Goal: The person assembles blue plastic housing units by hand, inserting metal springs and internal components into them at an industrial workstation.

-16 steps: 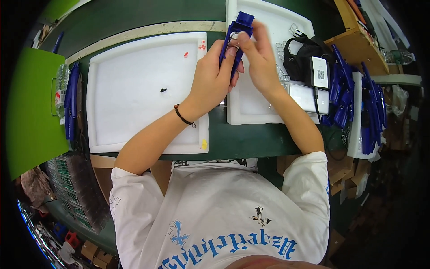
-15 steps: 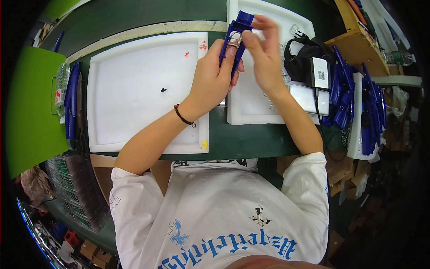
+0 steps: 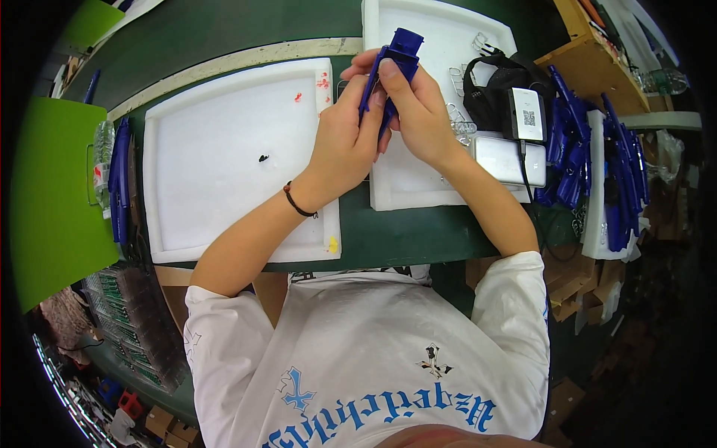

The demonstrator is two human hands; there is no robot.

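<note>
Both hands grip a dark blue plastic housing, long and narrow with a squarish end pointing away from me. My left hand closes round its lower part from the left, the thumb along its near end. My right hand presses its thumb on the housing's upper face, and its fingers wrap round the right side and behind. The hands cover much of the housing, so its inside is hidden. Beneath the hands lie two white foam trays, the left tray and the right tray.
In the right tray are a black strapped device, a white box and several metal wire pieces. More blue housings are piled at the right. A small black bit lies in the left tray. A plastic bottle is far left.
My right hand has come in from the right and now holds the housing too. The pale looped piece seen in the housing before is now hidden. The view has shifted slightly.
</note>
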